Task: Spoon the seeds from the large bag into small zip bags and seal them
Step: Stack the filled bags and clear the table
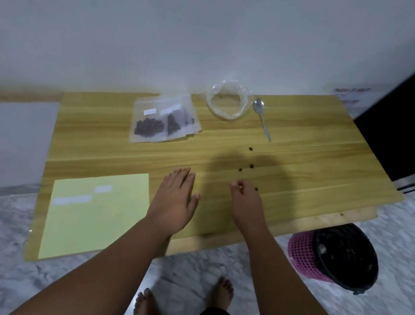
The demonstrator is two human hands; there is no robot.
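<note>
fingers [237, 185] of the right hand [246, 204] curl, grasp unclear, left hand [175, 199] flat, among loose dark round seeds [251, 165] on the pale wooden bench [314, 154]; probably best pinched singly into the crumpled clear large bag [212, 105] beyond.

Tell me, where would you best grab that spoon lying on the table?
By the handle, I'd say. The spoon lies flat with its bowl at the far end beside the large bag and its handle pointing toward the person. Come from the near right side, where the right hand is closest, and pinch the handle's near end across its width.
</note>
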